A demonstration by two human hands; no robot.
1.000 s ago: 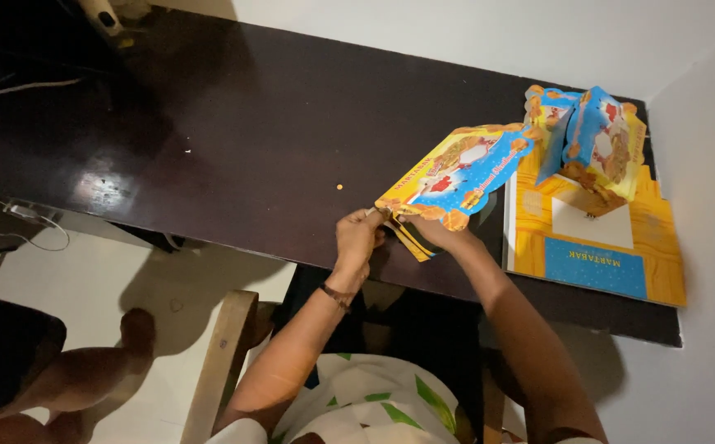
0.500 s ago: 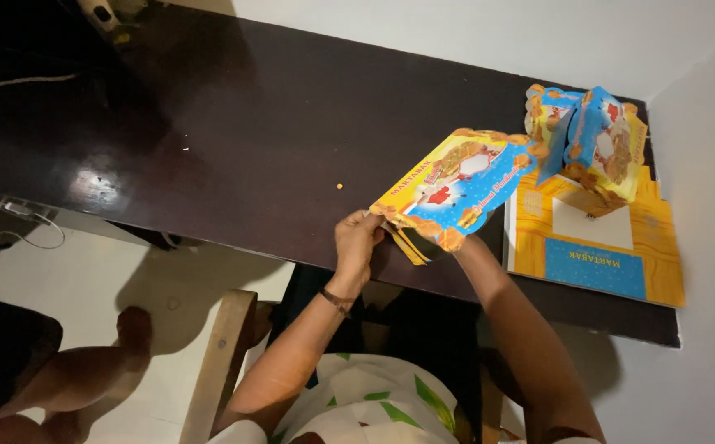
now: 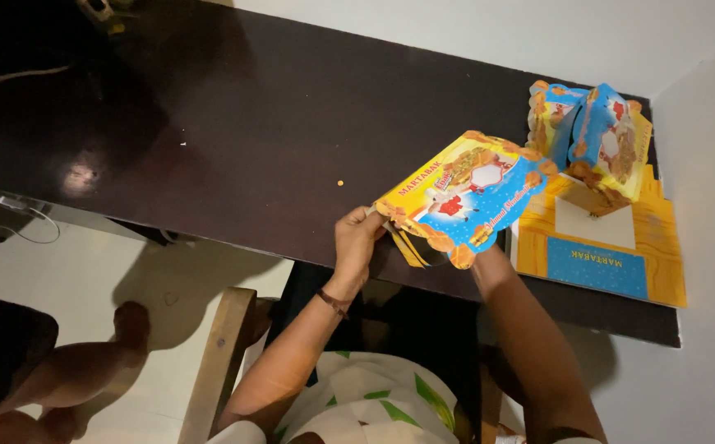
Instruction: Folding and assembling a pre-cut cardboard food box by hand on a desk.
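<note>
Cardboard box blank [image 3: 464, 197]: flat printed sheet, yellow and blue with scalloped orange edging, held tilted above the near edge of the table [image 3: 234, 140].

Left hand [image 3: 356, 242]: fingers closed on the blank's lower left corner, thumb on the near face, apparently steadying that corner; narrow flaps hang below it. A thin dark band sits at the wrist.

Right hand: hidden behind the blank's lower right edge; only the forearm [image 3: 530, 337] shows rising to it. Grip cannot be told, though the sheet seems to rest on it from beneath.

Table: dark, glossy top, running along a pale wall. A small orange crumb [image 3: 340, 182] lies on it, near the left hand but apart.

Stack of flat blanks [image 3: 612, 255]: same print, lying just beside the held sheet at the table's right end, within easy reach.

Folded boxes [image 3: 592, 136]: two, upright, standing on the far part of that stack.

Wooden chair [image 3: 214, 370]: below the table edge, left of the person.
</note>
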